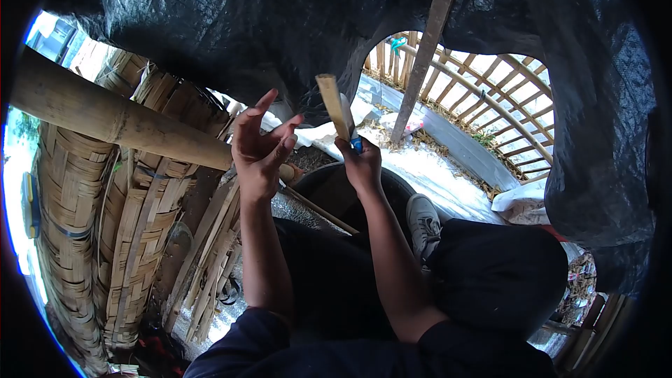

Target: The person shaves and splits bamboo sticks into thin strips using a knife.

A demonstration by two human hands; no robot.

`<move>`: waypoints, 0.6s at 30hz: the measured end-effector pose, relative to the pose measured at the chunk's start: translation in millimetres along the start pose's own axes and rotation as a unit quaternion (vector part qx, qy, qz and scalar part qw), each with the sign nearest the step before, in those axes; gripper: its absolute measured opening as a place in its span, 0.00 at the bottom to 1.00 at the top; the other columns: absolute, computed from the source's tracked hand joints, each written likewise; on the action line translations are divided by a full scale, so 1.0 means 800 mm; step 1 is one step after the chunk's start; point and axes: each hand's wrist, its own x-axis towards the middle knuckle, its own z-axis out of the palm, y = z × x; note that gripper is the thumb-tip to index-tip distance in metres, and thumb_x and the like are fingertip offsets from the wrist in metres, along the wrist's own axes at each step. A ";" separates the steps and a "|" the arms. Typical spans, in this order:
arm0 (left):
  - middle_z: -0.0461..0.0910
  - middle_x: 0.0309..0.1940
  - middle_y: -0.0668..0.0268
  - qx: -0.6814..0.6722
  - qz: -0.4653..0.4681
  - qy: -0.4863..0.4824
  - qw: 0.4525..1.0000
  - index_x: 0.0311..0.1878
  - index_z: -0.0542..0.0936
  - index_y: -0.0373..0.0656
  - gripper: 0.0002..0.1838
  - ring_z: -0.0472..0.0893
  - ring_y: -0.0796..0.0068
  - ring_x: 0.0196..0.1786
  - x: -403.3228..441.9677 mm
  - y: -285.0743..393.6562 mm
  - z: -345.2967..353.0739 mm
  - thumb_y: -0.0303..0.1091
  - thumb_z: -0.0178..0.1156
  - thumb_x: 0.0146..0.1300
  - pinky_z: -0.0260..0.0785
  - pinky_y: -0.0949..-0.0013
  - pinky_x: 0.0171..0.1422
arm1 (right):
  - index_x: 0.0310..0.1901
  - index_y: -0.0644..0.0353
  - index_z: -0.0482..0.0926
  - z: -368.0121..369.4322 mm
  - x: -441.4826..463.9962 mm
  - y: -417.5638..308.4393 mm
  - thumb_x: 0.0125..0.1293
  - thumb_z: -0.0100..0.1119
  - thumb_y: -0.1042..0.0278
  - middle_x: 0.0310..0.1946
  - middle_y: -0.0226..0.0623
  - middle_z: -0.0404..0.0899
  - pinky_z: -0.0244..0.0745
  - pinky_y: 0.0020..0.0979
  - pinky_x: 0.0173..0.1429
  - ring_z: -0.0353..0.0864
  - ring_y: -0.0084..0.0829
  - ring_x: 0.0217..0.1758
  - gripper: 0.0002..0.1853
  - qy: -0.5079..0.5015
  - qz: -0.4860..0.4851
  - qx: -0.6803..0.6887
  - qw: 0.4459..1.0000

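The strip of bamboo is standing nearly upright in front of the person, tilting a little to the left, its lower end sitting in the right hand. That hand is closing its fingers around the strip and also around the blue handle of a knife, whose pale blade is rising just behind the strip and is being partly hidden by it. The left hand is hovering near the strip, apart from it, its fingers spreading and curling loosely. Below the hands a dark tub is resting between the legs, with a thin stick slanting across it. A grey shoe is standing just right of the tub, beside a dark-clothed knee. On the left a thick pole is running behind the left hand, passing in front of woven panels, while loose slats are leaning below it. Farther out, a black tarp is hanging overhead, a post is slanting before its opening, and a lattice fence is curving beyond
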 end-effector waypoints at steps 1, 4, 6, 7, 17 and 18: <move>0.63 0.67 0.52 0.006 -0.005 0.004 1.000 0.61 0.67 0.45 0.33 0.78 0.61 0.57 -0.001 -0.001 0.001 0.14 0.65 0.52 0.73 0.74 0.52 | 0.34 0.63 0.81 0.003 -0.001 0.001 0.60 0.68 0.61 0.18 0.24 0.72 0.63 0.26 0.30 0.64 0.16 0.23 0.12 -0.004 0.000 0.004 1.000; 0.67 0.61 0.58 -0.012 0.016 0.002 1.000 0.62 0.65 0.42 0.36 0.77 0.66 0.54 -0.001 -0.002 0.003 0.16 0.66 0.48 0.71 0.74 0.52 | 0.38 0.62 0.82 0.006 -0.009 -0.015 0.61 0.67 0.62 0.21 0.26 0.77 0.67 0.26 0.33 0.70 0.17 0.25 0.11 -0.023 -0.004 -0.027 0.999; 0.67 0.59 0.60 -0.026 0.018 0.003 0.999 0.63 0.64 0.42 0.37 0.75 0.67 0.54 -0.002 -0.003 -0.003 0.18 0.66 0.47 0.71 0.73 0.53 | 0.40 0.63 0.83 0.008 -0.012 -0.018 0.61 0.67 0.63 0.26 0.30 0.81 0.70 0.27 0.38 0.76 0.20 0.28 0.12 -0.043 0.018 -0.046 0.998; 0.67 0.56 0.62 -0.040 0.022 0.003 0.999 0.64 0.64 0.41 0.39 0.74 0.68 0.54 -0.002 -0.004 -0.004 0.19 0.67 0.46 0.70 0.73 0.54 | 0.40 0.63 0.83 0.010 -0.012 -0.014 0.61 0.67 0.63 0.26 0.30 0.81 0.70 0.27 0.38 0.76 0.20 0.28 0.12 -0.042 0.019 -0.045 0.998; 0.66 0.56 0.63 -0.040 0.022 0.016 0.999 0.65 0.62 0.43 0.41 0.73 0.68 0.54 -0.004 -0.002 0.001 0.19 0.64 0.45 0.67 0.70 0.61 | 0.37 0.63 0.83 0.012 -0.012 -0.011 0.60 0.69 0.62 0.23 0.27 0.78 0.67 0.25 0.35 0.71 0.18 0.27 0.12 -0.038 0.022 -0.022 0.999; 0.66 0.56 0.63 -0.038 0.021 0.018 0.999 0.65 0.62 0.43 0.41 0.73 0.68 0.54 -0.004 -0.002 0.001 0.20 0.64 0.44 0.67 0.70 0.60 | 0.35 0.61 0.83 0.014 -0.014 -0.009 0.60 0.69 0.60 0.20 0.21 0.74 0.64 0.24 0.32 0.66 0.15 0.24 0.12 -0.029 0.002 -0.012 1.000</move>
